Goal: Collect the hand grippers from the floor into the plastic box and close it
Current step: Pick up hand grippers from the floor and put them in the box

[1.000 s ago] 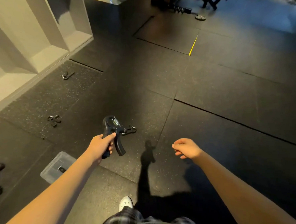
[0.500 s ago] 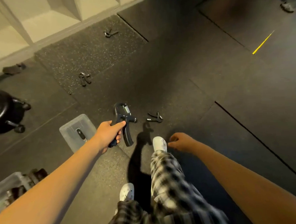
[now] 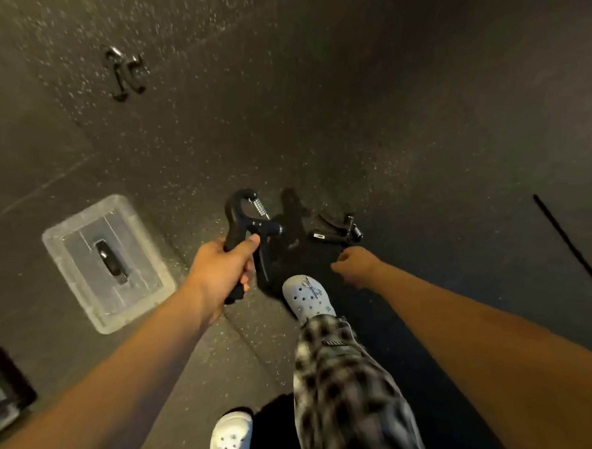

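Note:
My left hand (image 3: 221,273) grips a black hand gripper (image 3: 250,223) by one handle, its spring end pointing up, held above the floor. A second black hand gripper (image 3: 338,230) lies on the dark mat just beyond my right hand (image 3: 355,264), whose fingers hang loosely curled and hold nothing. A third hand gripper (image 3: 124,73) lies on the speckled mat at the upper left. The clear plastic box (image 3: 67,270) stands on the floor left of my left hand, with a dark object (image 3: 109,260) seen on or in it.
My right foot in a white clog (image 3: 308,297) is stepped forward between my hands; the other clog (image 3: 230,440) is at the bottom. A dark object (image 3: 4,387) sits at the left edge. A dark seam (image 3: 573,251) crosses the mat at right.
The view has tilted down and closer to the floor. My right foot has stepped forward. My right hand has come nearer the gripper lying on the mat; the left still holds its gripper.

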